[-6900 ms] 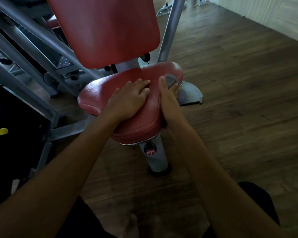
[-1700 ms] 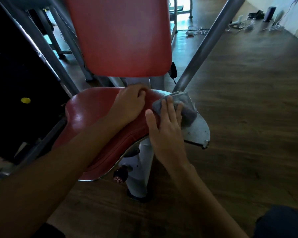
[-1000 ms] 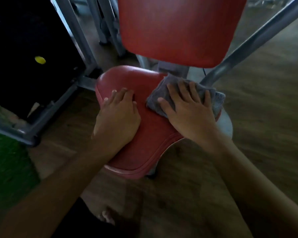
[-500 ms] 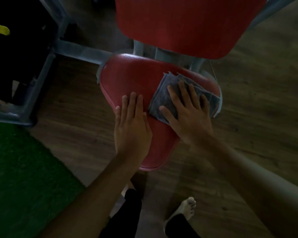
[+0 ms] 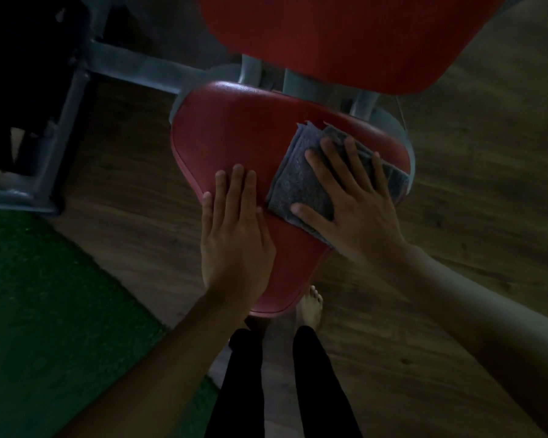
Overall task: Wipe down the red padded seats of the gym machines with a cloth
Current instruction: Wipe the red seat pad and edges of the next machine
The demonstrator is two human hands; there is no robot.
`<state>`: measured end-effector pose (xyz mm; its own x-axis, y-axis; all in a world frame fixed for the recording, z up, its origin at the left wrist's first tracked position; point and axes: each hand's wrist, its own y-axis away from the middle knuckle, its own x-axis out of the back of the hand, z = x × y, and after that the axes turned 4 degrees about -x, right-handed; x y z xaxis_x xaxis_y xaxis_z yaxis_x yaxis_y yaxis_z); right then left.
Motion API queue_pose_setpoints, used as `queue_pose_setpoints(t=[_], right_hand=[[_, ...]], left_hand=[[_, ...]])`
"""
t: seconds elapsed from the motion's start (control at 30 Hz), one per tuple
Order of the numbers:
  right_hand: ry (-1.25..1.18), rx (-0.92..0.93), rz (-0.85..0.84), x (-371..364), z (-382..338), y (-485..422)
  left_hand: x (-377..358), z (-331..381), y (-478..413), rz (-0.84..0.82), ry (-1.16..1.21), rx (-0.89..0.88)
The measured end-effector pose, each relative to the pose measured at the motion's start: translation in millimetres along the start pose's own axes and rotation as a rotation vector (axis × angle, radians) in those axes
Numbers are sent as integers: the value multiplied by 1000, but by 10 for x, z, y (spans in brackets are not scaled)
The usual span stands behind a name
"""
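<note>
A red padded seat (image 5: 244, 137) of a gym machine lies below me, seen from above, with a red backrest (image 5: 345, 39) over its far edge. A folded grey cloth (image 5: 301, 181) lies on the seat's right half. My right hand (image 5: 351, 200) presses flat on the cloth with fingers spread. My left hand (image 5: 234, 235) rests flat on the seat's near left part, fingers straight and together, just left of the cloth.
Grey steel frame bars (image 5: 133, 67) run behind and left of the seat. A green mat (image 5: 45, 295) covers the floor at lower left, wood floor (image 5: 487, 184) to the right. My legs and a bare foot (image 5: 310, 308) stand under the seat's front tip.
My view swung from the seat's side to straight above it. The right hand with the cloth went from the seat's side edge onto its top right; the left hand stayed flat on the seat.
</note>
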<state>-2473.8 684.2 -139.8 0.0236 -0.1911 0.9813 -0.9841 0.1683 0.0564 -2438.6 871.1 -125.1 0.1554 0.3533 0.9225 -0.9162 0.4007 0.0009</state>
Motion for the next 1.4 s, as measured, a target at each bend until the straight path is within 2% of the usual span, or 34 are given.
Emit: queue_pose_setpoints(t=[0.37,0.93,1.17,1.27,1.4], right_hand=[[-117,14,67,-29,-71,38],[-359,75,182,-137,-181,81],[-504,-41,74,-22,-256,59],[-695,-173,-48,212,-272,55],[-809,-274,-82,746,-328,150]], left_hand=[[-5,24,-13,-25,-65,33],[-21,17,-6,1,-44,34],[43,48,-28,-24,8,52],[224,117,-103,-145,153,128],[719,319,-199,-273,309,231]])
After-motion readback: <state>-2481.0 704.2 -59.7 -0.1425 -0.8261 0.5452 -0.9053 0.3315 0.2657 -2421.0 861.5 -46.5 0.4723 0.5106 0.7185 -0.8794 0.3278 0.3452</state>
